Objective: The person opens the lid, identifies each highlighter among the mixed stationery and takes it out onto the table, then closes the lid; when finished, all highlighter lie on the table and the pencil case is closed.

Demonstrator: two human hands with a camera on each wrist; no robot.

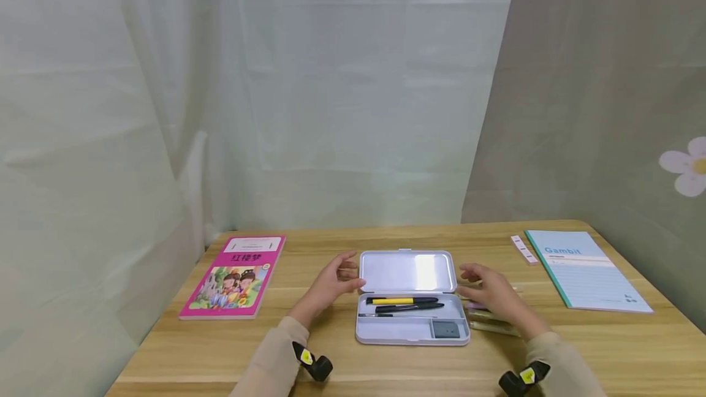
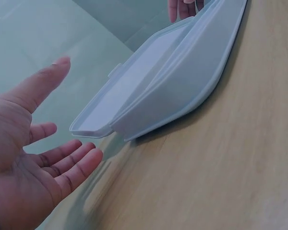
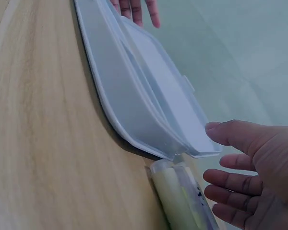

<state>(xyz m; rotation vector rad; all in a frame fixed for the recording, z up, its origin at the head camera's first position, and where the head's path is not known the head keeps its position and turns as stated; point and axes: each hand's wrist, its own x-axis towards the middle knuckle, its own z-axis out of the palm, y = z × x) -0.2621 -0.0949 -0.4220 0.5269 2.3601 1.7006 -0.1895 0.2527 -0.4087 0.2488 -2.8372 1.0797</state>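
Note:
A white pencil case [image 1: 393,327] lies open on the table, its lid [image 1: 386,271] folded back. In its long compartment are a yellow-and-black pen [image 1: 401,301], a black pen [image 1: 409,307] and a thin clear pen [image 1: 380,315]. A dark grey block [image 1: 445,329] sits in the small front-right compartment. Beside the lid's left edge is my left hand [image 1: 336,279], fingers spread and holding nothing. My right hand [image 1: 491,290] is at the lid's right side, fingers loosely bent and holding nothing; whether its thumb [image 3: 230,134] touches the lid, I cannot tell.
Several translucent pens [image 1: 495,327] lie right of the case, partly beneath my right hand. A pink picture-covered book [image 1: 234,280] lies at the left. Toward the right edge are a light-blue notebook [image 1: 587,271] and a small pink-and-white strip [image 1: 524,250]. Pale curtains [image 1: 353,109] hang behind the table.

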